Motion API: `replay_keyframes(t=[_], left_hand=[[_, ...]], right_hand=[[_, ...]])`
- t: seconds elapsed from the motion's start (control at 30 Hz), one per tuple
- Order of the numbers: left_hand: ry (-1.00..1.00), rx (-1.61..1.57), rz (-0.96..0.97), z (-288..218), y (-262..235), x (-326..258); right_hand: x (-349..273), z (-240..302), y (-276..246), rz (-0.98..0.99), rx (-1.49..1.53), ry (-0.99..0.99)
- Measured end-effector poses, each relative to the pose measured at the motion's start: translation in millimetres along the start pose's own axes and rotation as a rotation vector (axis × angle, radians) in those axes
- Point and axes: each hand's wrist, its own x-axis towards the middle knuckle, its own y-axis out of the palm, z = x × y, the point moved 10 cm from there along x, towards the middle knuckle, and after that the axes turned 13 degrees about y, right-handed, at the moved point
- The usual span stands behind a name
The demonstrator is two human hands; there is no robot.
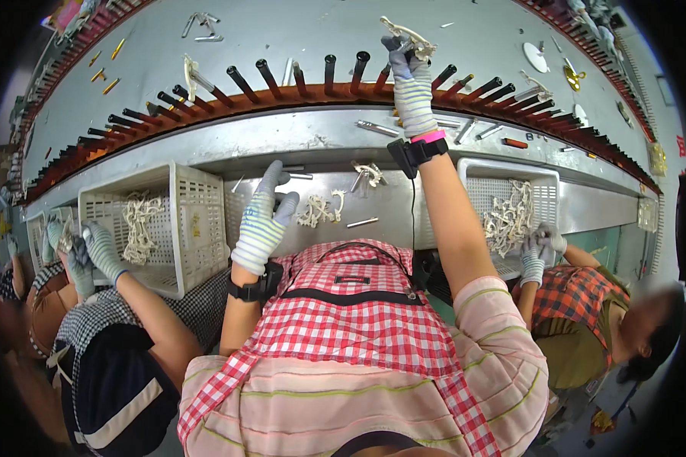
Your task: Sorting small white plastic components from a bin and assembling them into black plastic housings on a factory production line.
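While the right hand (413, 62) reaches up to the upper middle of the frame, its gloved fingers are closed on a knobbly cream-coloured piece (408, 32), which it holds just above a long curved row of dark pegs (330, 75). Those pegs stand up from a red-brown strip (312, 100) that sweeps from the left of the frame to the right, and the wrist wears a pink band (433, 138) and a black box. The left hand (264, 217) is well apart from it, left of centre, with thumb and fingers spread and nothing that I can see in its grip; a thin silver rod lies right by its fingertips, though I cannot tell whether they touch. Just to its right, on the metal table (400, 207), lie a cream cluster (320, 210), a silver tube (362, 222) and, a little higher up, another cream piece with silver tubes (368, 176). More silver rods lie along the ledge (282, 128) above the table, near the right forearm. White plastic crates flank the worker, one at left (200, 228) and one at right (511, 169), each with a pile of cream pieces inside. Beside either crate a co-worker in similar gloves has both hands close together, too small for me to tell what they hold.
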Motion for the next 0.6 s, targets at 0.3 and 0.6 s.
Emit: replay_keyframes(t=[0.3, 0.6], left_hand=[[-0.038, 1.053, 0.517, 117, 41, -45], [0.097, 0.984, 0.408, 96, 40, -33]], right_hand=[[15, -44, 57, 0.058, -0.156, -0.059], [-25, -50, 106, -0.012, -0.615, -0.134]])
